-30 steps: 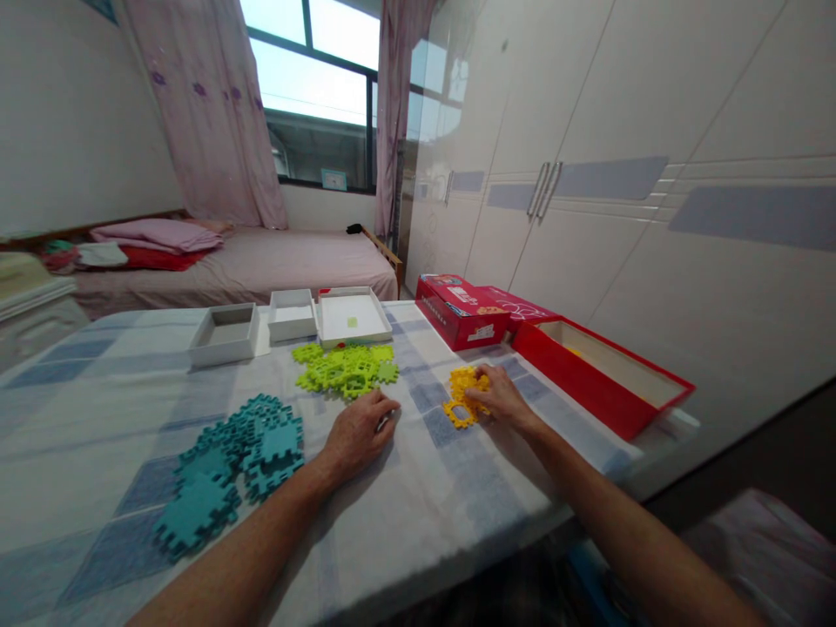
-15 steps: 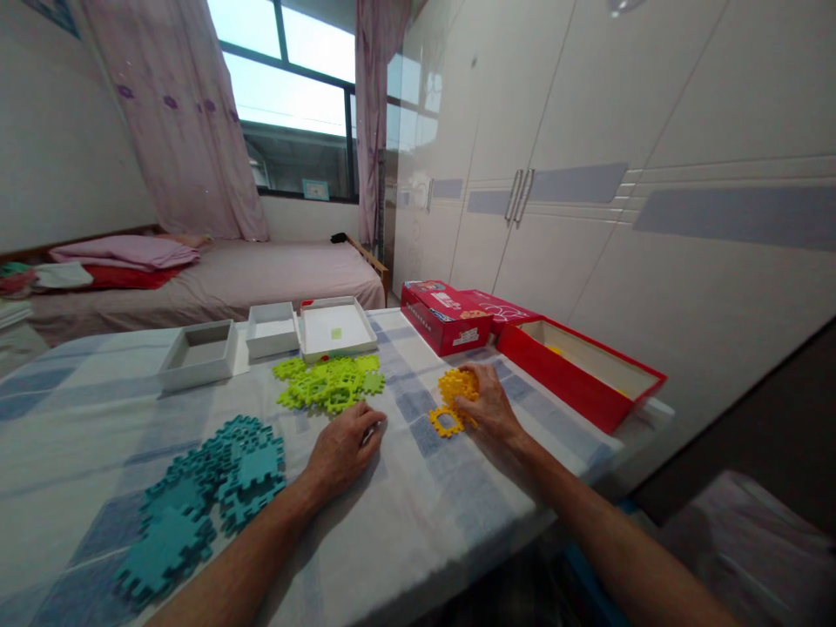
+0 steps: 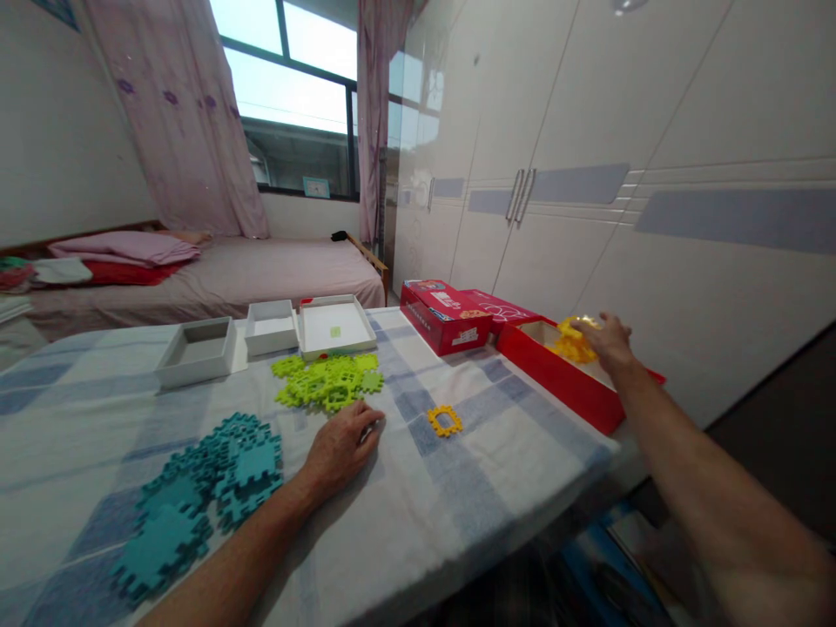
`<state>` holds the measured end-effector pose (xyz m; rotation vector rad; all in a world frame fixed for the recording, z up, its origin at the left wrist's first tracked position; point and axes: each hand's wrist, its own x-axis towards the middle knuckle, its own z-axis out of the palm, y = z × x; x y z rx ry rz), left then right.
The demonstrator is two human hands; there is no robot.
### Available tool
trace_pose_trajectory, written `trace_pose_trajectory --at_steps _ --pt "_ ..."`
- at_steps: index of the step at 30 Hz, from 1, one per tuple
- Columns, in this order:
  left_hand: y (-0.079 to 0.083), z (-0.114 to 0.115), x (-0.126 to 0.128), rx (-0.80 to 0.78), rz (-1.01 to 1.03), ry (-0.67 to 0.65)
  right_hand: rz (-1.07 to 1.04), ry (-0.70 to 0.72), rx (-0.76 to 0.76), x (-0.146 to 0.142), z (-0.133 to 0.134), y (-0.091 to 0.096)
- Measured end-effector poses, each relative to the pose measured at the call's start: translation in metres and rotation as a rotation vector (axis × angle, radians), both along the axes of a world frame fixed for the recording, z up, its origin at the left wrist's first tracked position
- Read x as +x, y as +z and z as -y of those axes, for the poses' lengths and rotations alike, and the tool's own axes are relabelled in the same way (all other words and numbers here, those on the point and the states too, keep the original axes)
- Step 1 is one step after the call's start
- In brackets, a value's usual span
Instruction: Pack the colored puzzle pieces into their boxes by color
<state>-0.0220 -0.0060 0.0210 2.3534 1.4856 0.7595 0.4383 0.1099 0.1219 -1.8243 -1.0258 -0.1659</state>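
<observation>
My right hand (image 3: 612, 341) is over the open red box (image 3: 562, 383), its fingers around a cluster of yellow interlocking pieces (image 3: 575, 340) with notched edges. One yellow frame-shaped piece (image 3: 434, 421) lies alone on the tablecloth. My left hand (image 3: 343, 444) rests on the cloth with its fingers curled in, and nothing shows in it. Just beyond it spreads a pile of lime green interlocking pieces (image 3: 326, 381). To the left of my forearm lies a heap of teal interlocking pieces (image 3: 166, 522), some stacked flat.
A closed red box (image 3: 450, 331) stands at the back beside a red lid (image 3: 500, 306). Shallow white trays (image 3: 196, 374) line the far left edge; the largest tray (image 3: 336, 353) holds a small green piece. A bed and tall white cabinets (image 3: 653, 287) lie beyond the table.
My right hand has moved right, carrying the yellow pieces from the cloth to over the open red box. One yellow piece stayed behind. My left hand has not moved.
</observation>
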Motion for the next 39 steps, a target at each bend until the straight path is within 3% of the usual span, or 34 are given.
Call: trace_pose_trajectory --at_steps 3,6,8,10,14,18,21,25,28,30,32,34,39 --pt "0.0 0.001 0.0 -0.001 0.001 -0.001 0.104 0.018 -0.038 -0.027 0.017 -0.014" --pt "-0.001 0.001 -0.001 0.002 0.002 -0.005 0.212 0.455 -0.128 -0.088 0.045 -0.04" --pt "-0.001 0.001 -0.001 -0.002 -0.001 -0.006 0.195 0.825 -0.331 -0.132 0.066 -0.058" --pt "-0.001 0.001 -0.001 -0.008 -0.003 -0.007 0.26 1.025 -0.449 -0.169 0.085 -0.072" --pt "0.0 0.0 -0.001 -0.007 -0.001 -0.011 0.503 0.958 -0.488 -0.212 0.108 -0.085" --pt "-0.001 0.001 -0.001 -0.003 -0.009 -0.008 0.451 0.946 -0.448 -0.213 0.108 -0.086" --pt "0.0 0.002 -0.001 -0.013 -0.006 -0.008 0.348 0.854 -0.299 -0.184 0.094 -0.072" --pt "-0.001 0.002 -0.001 -0.006 0.002 -0.013 0.418 0.411 -0.065 -0.11 0.064 -0.034" --pt "-0.002 0.001 -0.001 0.005 0.005 -0.001 0.47 0.083 -0.135 -0.058 0.047 -0.011" --pt "-0.003 0.001 0.0 0.009 0.008 0.006 0.504 0.015 -0.143 -0.045 0.038 -0.006" --pt "-0.004 0.001 0.001 0.018 0.01 0.01 0.54 0.125 -0.083 -0.056 0.03 -0.01" --pt "-0.004 0.002 0.002 0.03 0.009 0.015 0.531 0.357 -0.013 -0.089 0.022 -0.019" --pt "-0.004 0.002 0.004 0.043 0.011 0.039 0.42 0.95 -0.04 -0.217 0.005 -0.046"
